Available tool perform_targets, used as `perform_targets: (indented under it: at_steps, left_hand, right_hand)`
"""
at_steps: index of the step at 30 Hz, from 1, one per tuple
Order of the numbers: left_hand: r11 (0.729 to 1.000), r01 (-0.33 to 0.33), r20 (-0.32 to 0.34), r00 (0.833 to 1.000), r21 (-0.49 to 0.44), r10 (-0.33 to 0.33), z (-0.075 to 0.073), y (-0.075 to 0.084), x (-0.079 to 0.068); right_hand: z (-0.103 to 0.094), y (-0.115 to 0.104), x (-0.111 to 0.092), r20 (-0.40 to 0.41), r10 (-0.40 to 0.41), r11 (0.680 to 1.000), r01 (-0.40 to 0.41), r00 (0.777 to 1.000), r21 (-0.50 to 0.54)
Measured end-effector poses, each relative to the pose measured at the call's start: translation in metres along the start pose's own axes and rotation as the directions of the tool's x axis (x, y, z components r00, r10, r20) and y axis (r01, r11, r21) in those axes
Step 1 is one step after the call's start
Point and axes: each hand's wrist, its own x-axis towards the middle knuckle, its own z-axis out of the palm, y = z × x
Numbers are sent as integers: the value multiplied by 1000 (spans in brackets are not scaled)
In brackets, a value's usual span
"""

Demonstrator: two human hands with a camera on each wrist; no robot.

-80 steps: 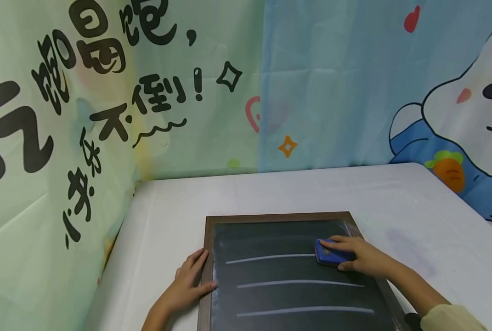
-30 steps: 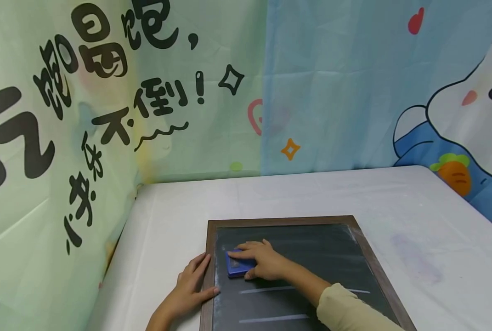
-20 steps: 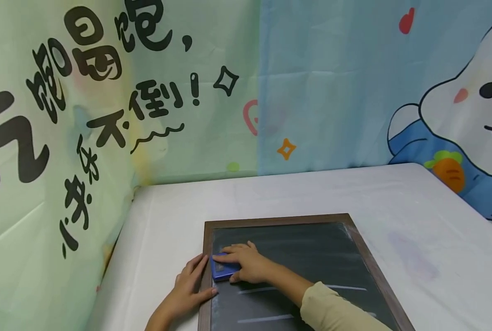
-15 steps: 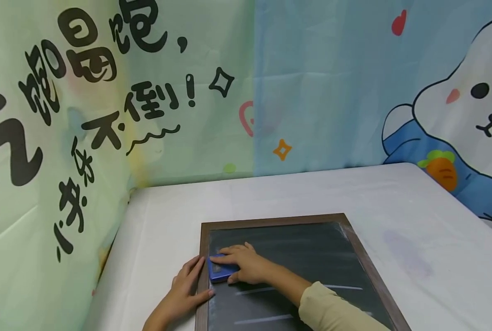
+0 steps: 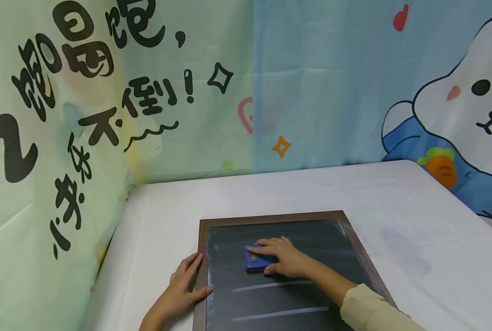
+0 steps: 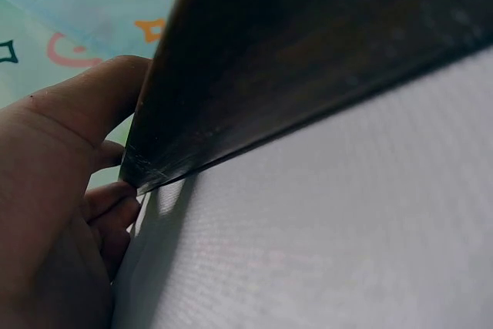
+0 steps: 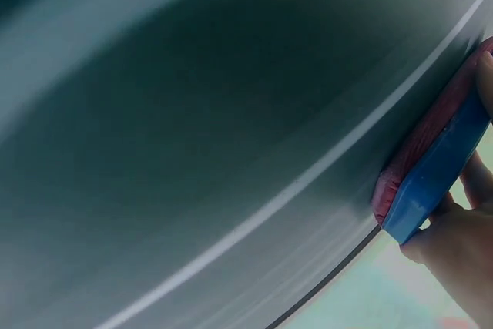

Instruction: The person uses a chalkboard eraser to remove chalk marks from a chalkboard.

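Note:
A dark chalkboard [image 5: 229, 239] in a brown wooden frame lies on the table, two white chalk lines [image 5: 280, 314] showing across its lower part. My right hand [image 5: 289, 259] grips a blue chalkboard eraser [image 5: 254, 261] on the upper middle of the board, above the lines. In the right wrist view the eraser [image 7: 435, 167] shows a reddish pad facing the board, fingers and thumb on its blue back. My left hand [image 5: 177, 289] holds the left side of the frame, thumb over the front. The left wrist view shows its fingers at the frame's outer edge [image 6: 231, 75].
A white cloth covers the table [image 5: 167, 202], with a faint purple stain [image 5: 404, 253] to the right of the board. Printed fabric curtains [image 5: 320, 92] stand along the back and left sides. The right forearm hides part of the chalk lines.
The right hand swept the eraser left along the upper chalk line to the frame; that line is gone. Now it has moved back to the right. The left hand stays on the frame.

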Motion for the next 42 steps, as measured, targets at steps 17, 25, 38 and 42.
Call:
perform_targets:
  at_steps: [17, 25, 38, 42]
  left_hand:
    - [1000, 15, 12, 1000, -24, -15, 2, 1, -3]
    - [1000, 10, 18, 1000, -22, -10, 1, 3, -2]
    - [999, 24, -8, 1000, -22, -24, 0, 3, -1]
    - [1000, 21, -7, 1000, -22, -21, 1, 2, -1]
  right_hand:
    - [-31, 82, -92, -135, 62, 998, -58, 989, 28]
    - [-35, 93, -104, -165, 37, 999, -35, 986, 16]
    - [-33, 83, -109, -186, 45, 997, -56, 981, -56]
    - [-28, 82, -117, -185, 32, 998, -43, 982, -56]
